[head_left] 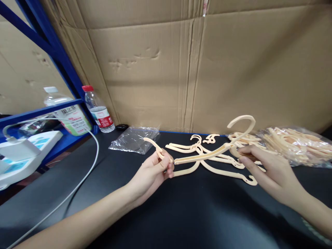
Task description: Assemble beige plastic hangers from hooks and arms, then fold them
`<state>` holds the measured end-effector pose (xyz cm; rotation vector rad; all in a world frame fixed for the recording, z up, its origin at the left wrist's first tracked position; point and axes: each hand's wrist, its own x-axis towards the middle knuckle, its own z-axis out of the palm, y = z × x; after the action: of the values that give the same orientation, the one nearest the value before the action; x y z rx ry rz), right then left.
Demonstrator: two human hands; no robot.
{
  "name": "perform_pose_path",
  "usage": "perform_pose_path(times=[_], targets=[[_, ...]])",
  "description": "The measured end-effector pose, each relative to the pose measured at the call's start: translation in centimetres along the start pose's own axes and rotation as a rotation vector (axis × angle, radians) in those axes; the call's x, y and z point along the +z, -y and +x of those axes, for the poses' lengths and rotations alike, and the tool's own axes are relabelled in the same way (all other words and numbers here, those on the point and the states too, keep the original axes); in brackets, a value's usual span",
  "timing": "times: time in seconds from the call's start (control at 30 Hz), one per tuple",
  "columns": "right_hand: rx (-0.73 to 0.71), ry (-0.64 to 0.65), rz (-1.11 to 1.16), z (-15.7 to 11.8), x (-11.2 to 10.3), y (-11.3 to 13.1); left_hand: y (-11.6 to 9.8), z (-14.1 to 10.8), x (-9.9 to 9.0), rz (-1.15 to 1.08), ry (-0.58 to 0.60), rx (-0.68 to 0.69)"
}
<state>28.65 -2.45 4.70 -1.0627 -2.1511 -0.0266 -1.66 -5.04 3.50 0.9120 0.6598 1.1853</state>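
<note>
I have the hanger [202, 157] raised over the bench [181, 214], its hook and long bar meeting in what looks like one joined form, so I judge that much done. My right hand [276, 173] has its grip closed on the hanger just below the hook; my left hand [153, 171] has its grip pinching a short curved piece [153, 143] at the hanger's far left end. The piece and the bar come very near each other there, but I cannot tell whether they touch or lock, so I would count that end as unsettled. Below and behind the hanger, other hangers [223, 172] lie overlapping, flat on the bench; whether each is complete I cannot say. A small hooked part [211, 139] lies apart, behind the hanger. To its right, a bagged bundle [298, 141] of like-coloured parts shows plenty not laid out singly, and to its left lies a flat clear bag [129, 138].
</note>
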Motion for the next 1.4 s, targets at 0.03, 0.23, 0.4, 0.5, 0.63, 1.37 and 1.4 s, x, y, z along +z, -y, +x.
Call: perform_pose_path(times=[0.03, 0.23, 0.4, 0.5, 0.63, 1.37, 1.4], targets=[[-0.005, -0.007, 0.003, -0.1, 0.0, 0.0, -0.1, -0.1, 0.2, -0.024, 0.017, -0.015], [-0.051, -0.060, -0.047, -0.4, 0.4, -0.3, -0.6, -0.5, 1.0, -0.108, 0.054, -0.137], [-0.092, -0.088, -0.073, -0.5, 0.6, -0.3, -0.5, -0.5, 0.9, -0.126, 0.042, -0.177], [-0.106, -0.081, -0.073, -0.4, 0.6, -0.2, -0.3, -0.5, 0.8, -0.136, 0.051, -0.192], [-0.134, -0.088, -0.104, -0.6, 0.7, -0.3, 0.1, -0.3, 0.6, -0.126, 0.004, -0.183], [-0.093, -0.057, -0.075, -1.5, 1.6, 1.4, 1.3, -0.6, 0.1, 0.022, -0.203, 0.016], [-0.076, -0.051, -0.066, -1.5, 1.6, 1.5, 1.2, -0.6, 0.1, 0.022, -0.209, 0.028]])
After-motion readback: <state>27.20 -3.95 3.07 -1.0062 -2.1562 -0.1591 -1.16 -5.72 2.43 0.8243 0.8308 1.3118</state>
